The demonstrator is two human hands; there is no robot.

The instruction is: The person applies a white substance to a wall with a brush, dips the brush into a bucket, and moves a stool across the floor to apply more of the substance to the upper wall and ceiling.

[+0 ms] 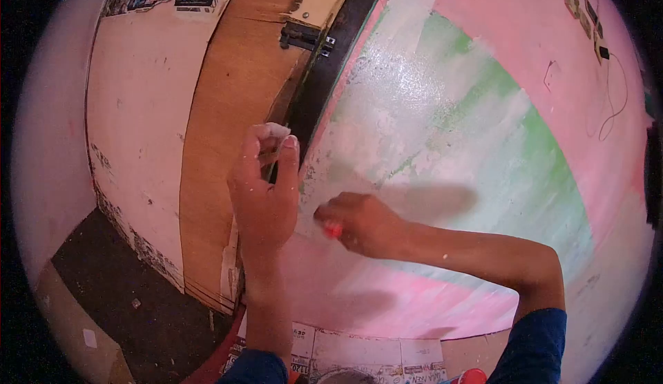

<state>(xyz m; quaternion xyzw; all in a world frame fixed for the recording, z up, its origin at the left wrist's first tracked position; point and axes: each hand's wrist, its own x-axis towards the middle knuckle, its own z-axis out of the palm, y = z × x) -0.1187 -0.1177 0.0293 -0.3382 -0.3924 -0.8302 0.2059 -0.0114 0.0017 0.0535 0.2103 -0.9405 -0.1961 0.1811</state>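
Observation:
My left hand (264,187) is raised in front of the dark door frame (314,97), its fingers curled toward the thumb. White smears cover the fingertips, and whatever lies between them cannot be made out. Lower and to the right, my right hand (362,224) is closed around a small tool, of which only a bit of red handle (333,230) shows. That hand is close to the wall (414,132), where whitish paint or filler, partly shiny and wet-looking, spreads over green and pink. The tool's working end is hidden.
A brown wooden door panel (224,108) with a black bolt (304,36) stands left of the frame. Printed sheets (356,349) and a red round object (474,376) lie below. A loose cable (612,101) hangs at right. Dark floor (138,294) shows lower left.

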